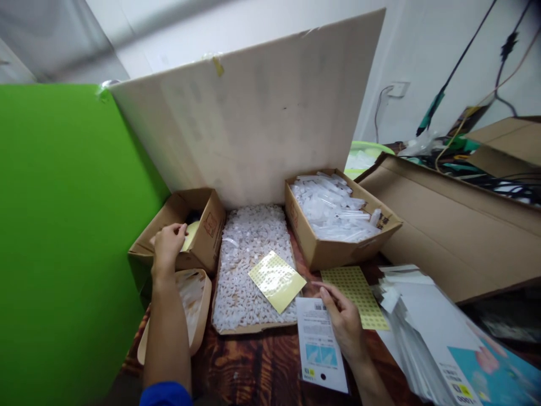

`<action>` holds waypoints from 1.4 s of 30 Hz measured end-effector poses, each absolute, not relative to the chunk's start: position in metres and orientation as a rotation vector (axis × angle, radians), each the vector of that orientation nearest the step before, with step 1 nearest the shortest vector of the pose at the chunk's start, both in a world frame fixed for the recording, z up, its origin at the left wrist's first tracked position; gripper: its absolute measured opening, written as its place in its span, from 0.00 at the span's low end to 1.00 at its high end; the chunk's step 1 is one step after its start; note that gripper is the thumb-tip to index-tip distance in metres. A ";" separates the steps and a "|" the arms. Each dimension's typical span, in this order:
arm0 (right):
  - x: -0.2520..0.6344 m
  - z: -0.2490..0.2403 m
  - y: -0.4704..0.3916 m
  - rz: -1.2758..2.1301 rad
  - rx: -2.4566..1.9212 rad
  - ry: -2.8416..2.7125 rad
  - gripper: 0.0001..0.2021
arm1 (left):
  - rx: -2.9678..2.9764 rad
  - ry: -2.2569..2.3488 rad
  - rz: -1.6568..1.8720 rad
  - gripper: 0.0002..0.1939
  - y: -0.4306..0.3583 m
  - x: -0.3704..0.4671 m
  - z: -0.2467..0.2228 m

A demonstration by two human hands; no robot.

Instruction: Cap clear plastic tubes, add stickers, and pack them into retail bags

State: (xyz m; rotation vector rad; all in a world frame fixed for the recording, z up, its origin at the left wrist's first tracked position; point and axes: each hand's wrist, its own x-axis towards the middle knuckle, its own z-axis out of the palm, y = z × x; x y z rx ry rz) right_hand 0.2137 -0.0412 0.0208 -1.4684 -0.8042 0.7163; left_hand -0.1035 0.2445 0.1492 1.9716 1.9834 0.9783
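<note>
Currently, the right hand (344, 321) holds a printed packet (319, 344) by its upper right edge, thumb on the near face and index finger stretched toward the left. The packet is tilted above the dark wood-patterned surface (236, 366), just in front of a shallow tray (253, 329) full of small white pieces (249, 248). A yellow sticker sheet (276, 282) lies askew on those pieces, its right corner near the extended finger. The left hand (168, 245) is at the left carton (209, 225), fingers narrowly bent beside a yellow piece (191, 235) inside; view partly blocked, so whether it grips anything cannot be told. A tan container (205, 316) sits partly behind the left forearm. The right carton (321, 254) contains translucent tubes (329, 206). A second sticker sheet (359, 296) and a packet stack (426, 327) lie right of the right hand.
</note>
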 end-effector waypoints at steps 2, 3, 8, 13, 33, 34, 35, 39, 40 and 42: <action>0.214 0.021 -0.042 0.688 -1.465 -0.787 0.22 | 2.091 1.937 1.014 0.09 0.240 -0.103 0.145; 0.214 0.021 -0.042 0.688 -1.463 -0.780 0.22 | 2.094 1.895 1.061 0.10 0.239 -0.104 0.143; 0.216 0.016 -0.045 0.772 -1.480 -0.754 0.25 | 1.772 1.824 1.302 0.20 0.241 -0.112 0.151; 0.209 0.013 -0.036 0.640 -1.516 -0.712 0.24 | 1.918 1.605 1.452 0.16 0.177 -0.074 0.168; 0.180 0.059 -0.027 0.567 -1.220 -0.958 0.13 | 1.908 0.590 0.860 0.16 0.057 0.016 0.075; 0.183 0.059 -0.025 0.576 -1.225 -0.984 0.11 | 1.890 0.583 0.847 0.14 0.058 0.017 0.073; 0.186 0.059 -0.024 0.597 -1.222 -1.020 0.10 | 1.871 0.586 0.847 0.13 0.059 0.018 0.071; 0.193 0.053 -0.020 0.578 -1.218 -1.124 0.07 | 1.822 0.609 0.961 0.09 0.068 0.025 0.061; 0.193 0.051 -0.019 0.540 -1.212 -1.133 0.09 | 1.826 0.586 1.005 0.08 0.070 0.026 0.059; 0.192 0.046 -0.017 0.449 -1.188 -1.137 0.09 | 1.840 0.538 1.080 0.07 0.073 0.028 0.055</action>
